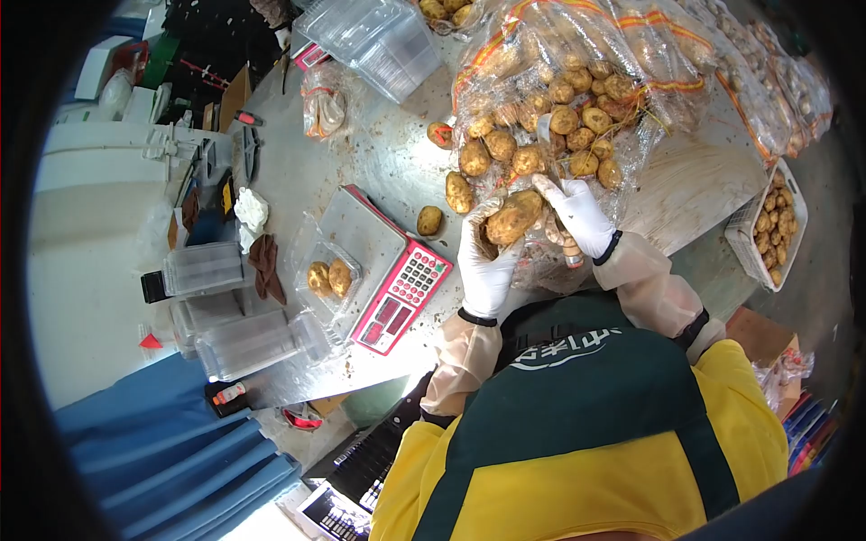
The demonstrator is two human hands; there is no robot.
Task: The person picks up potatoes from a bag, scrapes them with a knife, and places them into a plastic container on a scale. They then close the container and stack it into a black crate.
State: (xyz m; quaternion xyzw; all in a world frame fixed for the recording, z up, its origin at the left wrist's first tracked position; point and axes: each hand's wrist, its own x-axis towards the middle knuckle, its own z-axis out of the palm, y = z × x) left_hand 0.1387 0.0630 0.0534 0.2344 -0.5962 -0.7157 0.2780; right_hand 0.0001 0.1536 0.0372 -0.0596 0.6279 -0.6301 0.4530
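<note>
My left hand point(487, 270), in a white glove, is wrapped round a large potato point(515, 217) held above the metal table's near side. On the right, my right hand point(582, 213), also gloved, has its fingers pointing at the potatoes beside the large one; whether it grips anything is hard to make out. An open clear bag point(622, 36) with orange stripes spills several potatoes point(564, 119) just beyond both hands. A red and white scale point(401, 288) bears a clear tray point(347, 257) with two potatoes in it. One loose potato point(429, 220) lies beside the scale.
Clear plastic boxes point(244, 347) are stacked at the left, near a brown cloth point(266, 267) and crumpled white paper point(252, 209). More clear boxes point(397, 54) stand at the back. A white crate point(744, 236) of potatoes is at the right, below the table's edge.
</note>
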